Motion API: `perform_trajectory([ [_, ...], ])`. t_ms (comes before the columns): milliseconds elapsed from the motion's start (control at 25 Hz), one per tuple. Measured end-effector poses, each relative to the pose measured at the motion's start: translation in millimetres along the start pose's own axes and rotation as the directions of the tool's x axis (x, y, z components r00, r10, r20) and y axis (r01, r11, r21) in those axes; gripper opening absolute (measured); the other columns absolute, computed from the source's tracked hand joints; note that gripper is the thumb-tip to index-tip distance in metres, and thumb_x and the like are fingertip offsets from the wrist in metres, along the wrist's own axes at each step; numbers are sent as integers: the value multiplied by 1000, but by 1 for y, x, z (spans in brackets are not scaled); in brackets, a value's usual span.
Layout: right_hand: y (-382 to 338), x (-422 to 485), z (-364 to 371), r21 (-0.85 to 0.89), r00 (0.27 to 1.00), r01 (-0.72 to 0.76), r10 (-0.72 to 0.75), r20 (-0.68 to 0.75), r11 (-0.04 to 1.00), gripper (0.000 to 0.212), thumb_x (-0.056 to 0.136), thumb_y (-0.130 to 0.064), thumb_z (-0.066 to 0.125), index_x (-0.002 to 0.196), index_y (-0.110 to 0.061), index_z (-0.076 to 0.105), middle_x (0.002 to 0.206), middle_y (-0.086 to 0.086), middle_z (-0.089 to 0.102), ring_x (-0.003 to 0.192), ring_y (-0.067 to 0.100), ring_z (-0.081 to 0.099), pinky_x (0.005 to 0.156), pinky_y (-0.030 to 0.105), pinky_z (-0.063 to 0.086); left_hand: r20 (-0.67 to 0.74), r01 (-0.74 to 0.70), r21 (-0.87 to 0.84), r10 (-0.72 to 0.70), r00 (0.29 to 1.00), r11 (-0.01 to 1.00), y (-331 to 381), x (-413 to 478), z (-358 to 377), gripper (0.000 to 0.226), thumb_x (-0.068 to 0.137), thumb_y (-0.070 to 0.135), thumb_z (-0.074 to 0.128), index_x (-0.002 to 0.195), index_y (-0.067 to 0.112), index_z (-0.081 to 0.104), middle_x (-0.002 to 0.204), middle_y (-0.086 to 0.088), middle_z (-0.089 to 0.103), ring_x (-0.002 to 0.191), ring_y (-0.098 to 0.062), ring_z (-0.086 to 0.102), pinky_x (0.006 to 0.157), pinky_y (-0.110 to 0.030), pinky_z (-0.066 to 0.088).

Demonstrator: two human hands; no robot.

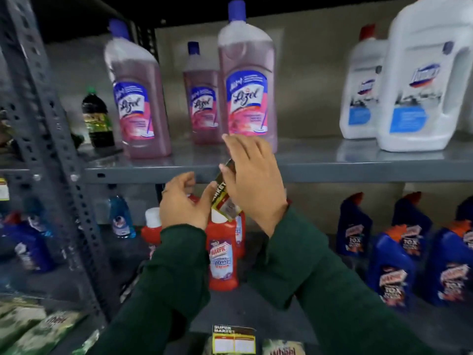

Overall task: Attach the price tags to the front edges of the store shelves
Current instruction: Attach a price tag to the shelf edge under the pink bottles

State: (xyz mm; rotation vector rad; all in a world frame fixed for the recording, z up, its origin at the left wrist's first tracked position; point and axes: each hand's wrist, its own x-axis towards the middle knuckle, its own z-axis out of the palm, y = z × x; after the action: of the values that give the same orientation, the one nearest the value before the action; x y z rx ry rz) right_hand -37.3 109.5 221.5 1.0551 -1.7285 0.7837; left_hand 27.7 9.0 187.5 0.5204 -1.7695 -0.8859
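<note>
A dark price tag with yellow trim and white fields is held upright and tilted just below the grey front edge of the upper shelf. My right hand grips its upper part, fingers curled over the shelf edge. My left hand touches the tag's lower left side with thumb and fingertips. Both arms wear dark green sleeves. A second price tag is fixed on the front edge of the lower shelf, at the bottom of the view.
Pink Lizol bottles and white jugs stand on the upper shelf. Below are red Harpic bottles right behind my hands and blue bottles to the right. A perforated grey upright runs down the left.
</note>
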Motion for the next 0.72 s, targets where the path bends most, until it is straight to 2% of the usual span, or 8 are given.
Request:
perform_trajectory([
  [80, 1, 12, 6, 11, 980, -76, 73, 186, 997, 48, 83, -13, 65, 128, -3, 49, 114, 18, 63, 106, 36, 49, 86, 46, 46, 95, 26, -11, -25, 995, 1000, 5, 9, 0, 32, 80, 24, 73, 104, 6, 62, 81, -2, 63, 78, -21, 63, 81, -32, 55],
  [160, 4, 18, 9, 20, 962, -26, 19, 274, 999, 41, 84, -12, 65, 123, -4, 55, 110, 17, 63, 106, 33, 48, 89, 36, 40, 170, 5, 26, -9, 985, 1000, 9, 16, 0, 23, 79, 21, 74, 94, 7, 65, 62, 8, 58, 59, -9, 57, 63, -14, 52],
  [240, 8, 22, 5, 26, 945, 38, -44, 325, 999, 32, 83, -10, 68, 114, -4, 63, 108, 17, 61, 104, 31, 50, 81, 26, 32, 221, -17, 45, 6, 975, 999, 9, 20, 1, 19, 77, 18, 77, 88, 6, 67, 57, 13, 53, 55, -7, 54, 55, -9, 46],
  [360, 13, 23, -3, 12, 922, 50, -51, 384, 999, 27, 82, -5, 68, 109, -4, 66, 105, 18, 58, 98, 31, 54, 79, 34, 40, 257, -45, 71, 26, 966, 996, 8, 23, 3, 17, 75, 14, 79, 87, 5, 71, 62, 6, 60, 55, -8, 52, 54, -4, 44],
  [480, 13, 12, -8, 32, 934, 148, -150, 325, 988, 14, 70, 9, 73, 82, 2, 71, 82, 21, 62, 72, 35, 62, 60, 35, 51, 276, -132, 117, 95, 956, 984, 8, 21, -3, 11, 78, 12, 75, 87, 6, 73, 81, -9, 71, 56, -6, 51, 49, -9, 36],
  [520, 14, 7, -8, 59, 943, 171, -180, 280, 984, 12, 66, 9, 74, 74, 2, 71, 75, 20, 62, 65, 34, 62, 56, 33, 50, 268, -181, 119, 144, 953, 976, 8, 19, -6, 9, 79, 10, 74, 86, 6, 73, 85, -11, 72, 57, -9, 51, 53, -11, 35],
  [640, 20, -5, -15, 135, 977, 117, -138, 165, 984, 8, 69, -5, 68, 73, 1, 71, 76, 18, 63, 69, 32, 63, 62, 30, 47, 236, -345, 119, 311, 921, 931, 10, 15, -14, 7, 80, 10, 72, 87, 9, 74, 83, -6, 67, 73, -17, 54, 72, -15, 36],
  [720, 22, -11, -20, 142, 994, 19, -35, 105, 990, 11, 74, -10, 67, 77, 0, 73, 78, 16, 63, 73, 31, 62, 64, 30, 50, 243, -398, 116, 363, 900, 910, 13, 18, -17, 8, 81, 14, 71, 89, 13, 75, 82, -2, 67, 81, -21, 57, 75, -22, 38],
])
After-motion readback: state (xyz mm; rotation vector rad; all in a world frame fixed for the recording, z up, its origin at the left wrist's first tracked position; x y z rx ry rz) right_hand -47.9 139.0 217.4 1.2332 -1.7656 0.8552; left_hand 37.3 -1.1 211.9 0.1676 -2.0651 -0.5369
